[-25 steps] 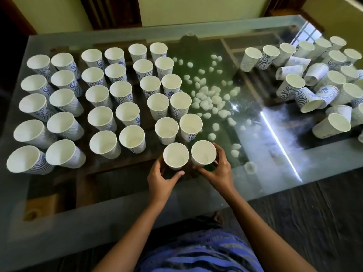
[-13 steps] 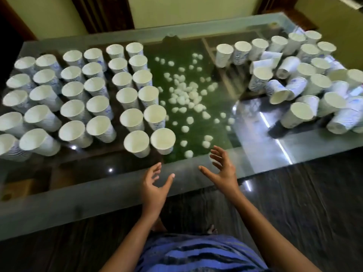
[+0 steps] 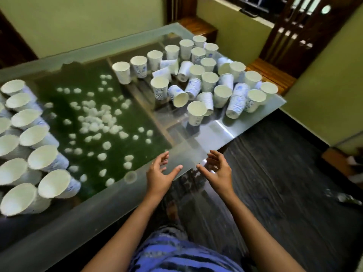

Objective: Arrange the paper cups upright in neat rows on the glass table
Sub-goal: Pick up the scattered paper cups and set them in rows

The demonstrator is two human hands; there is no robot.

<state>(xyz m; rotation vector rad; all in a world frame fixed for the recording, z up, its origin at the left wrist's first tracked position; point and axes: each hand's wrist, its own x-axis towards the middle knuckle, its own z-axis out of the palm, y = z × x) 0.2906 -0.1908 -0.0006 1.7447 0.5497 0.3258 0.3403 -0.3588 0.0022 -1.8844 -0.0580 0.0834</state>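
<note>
White paper cups with blue patterns stand upright in rows [image 3: 35, 154] at the left of the glass table [image 3: 196, 154]. At the far right lies a loose cluster of cups [image 3: 208, 81], some upright, some tipped on their sides, such as one cup [image 3: 179, 98] with its mouth facing me. My left hand [image 3: 159, 173] and my right hand [image 3: 218, 171] hover above the near table edge, palms facing each other, fingers loosely spread, holding nothing.
Under the glass a green surface [image 3: 102, 118] carries several white pebbles. The table's right corner [image 3: 282, 103] ends by a wooden ledge [image 3: 273, 73]. Dark wood floor [image 3: 275, 193] stretches to the right, with green walls behind.
Both hands let go of the two front cups and drew back to the table edge. My view has swung right, so the loose cluster now lies ahead.
</note>
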